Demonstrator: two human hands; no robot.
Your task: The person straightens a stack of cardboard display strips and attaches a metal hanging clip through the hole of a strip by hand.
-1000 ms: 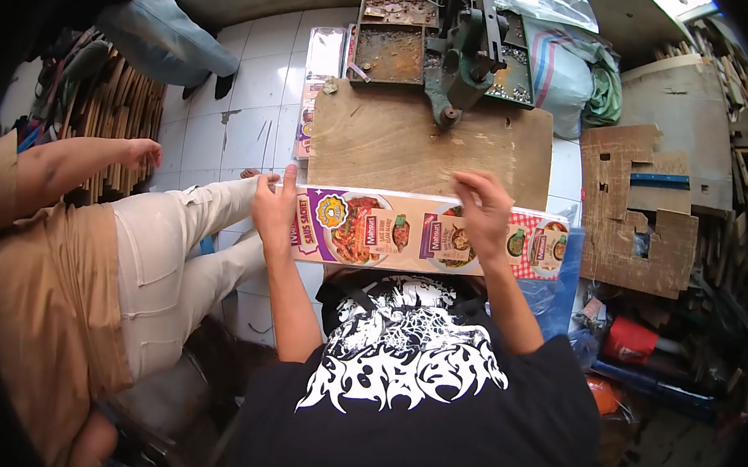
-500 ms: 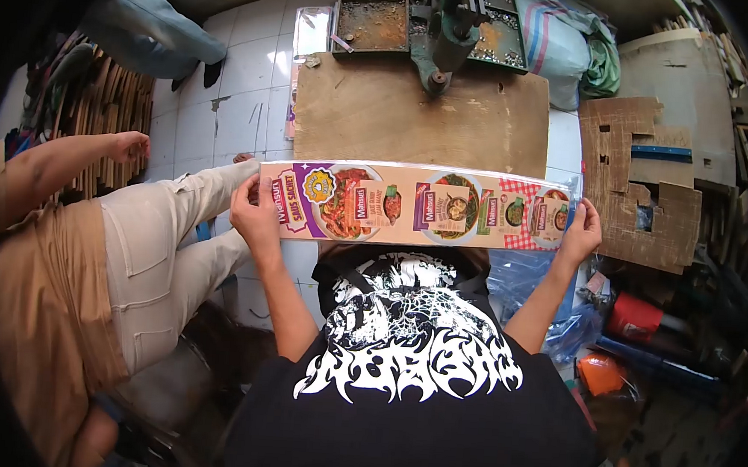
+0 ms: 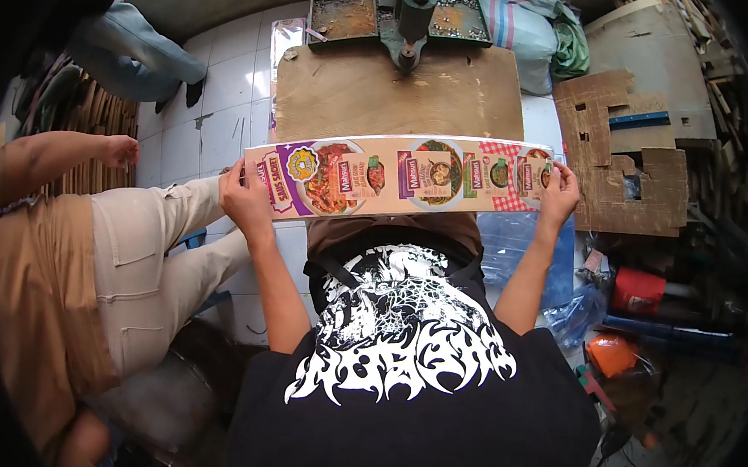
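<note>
A long printed sign strip (image 3: 387, 179) with food pictures and "Mahsuri" labels stretches between my two hands, above my lap. Round its left end my left hand (image 3: 246, 198) is closed, thumb on the printed face. My right hand (image 3: 559, 196) pinches the right end, fingertips at the edge. The strip tilts slightly, its left end lower than its right. Just beyond its far edge lies a brown wooden board (image 3: 400, 94), with a dark green metal press (image 3: 407, 51) standing at the board's back. The fingers behind the strip are partly hidden.
Trays of small metal bits (image 3: 344, 16) flank the press. At the left sits another person in beige trousers (image 3: 146, 254), one hand (image 3: 122, 150) held out. Cut brown boards (image 3: 622, 163) lie at the right, near clear plastic wrap (image 3: 518, 251) and a red item (image 3: 638, 290).
The camera view has shifted, so the board and press appear higher and further left. The strip now slants more, its left end lower. Both hands keep their hold on its ends.
</note>
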